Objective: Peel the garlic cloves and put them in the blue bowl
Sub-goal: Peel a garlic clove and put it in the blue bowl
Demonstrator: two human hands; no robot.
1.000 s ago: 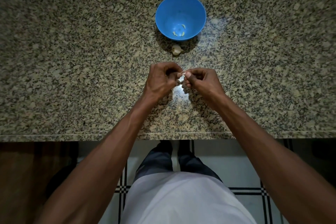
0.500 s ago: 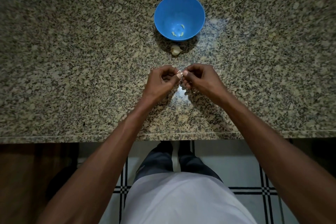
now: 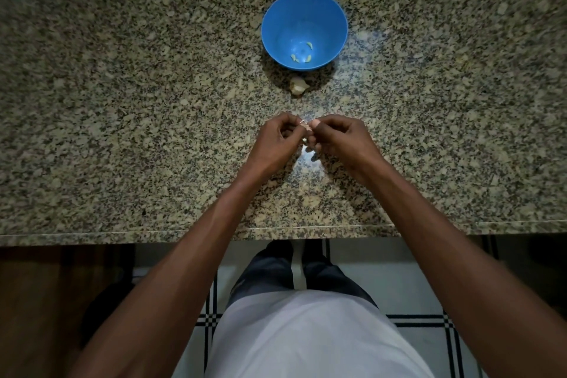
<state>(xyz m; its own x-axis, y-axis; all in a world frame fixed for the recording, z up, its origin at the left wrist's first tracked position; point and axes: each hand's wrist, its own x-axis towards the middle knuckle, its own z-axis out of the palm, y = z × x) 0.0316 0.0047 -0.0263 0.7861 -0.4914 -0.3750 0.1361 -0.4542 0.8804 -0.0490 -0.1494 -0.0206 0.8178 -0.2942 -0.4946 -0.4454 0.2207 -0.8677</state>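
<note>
1. Left hand (image 3: 276, 144) and right hand (image 3: 343, 141) – fingers curled, fingertips meeting, both pinching one small garlic clove (image 3: 307, 131) above the granite countertop (image 3: 122, 132); they sit slightly farther from the counter's near edge than a second ago.
2. Blue bowl (image 3: 276, 27) – beyond the hands, unmoved, holding three peeled cloves (image 3: 302, 56).
3. Garlic bulb remnant (image 3: 298, 85) – on the countertop just in front of the bowl, same spot as before.
</note>
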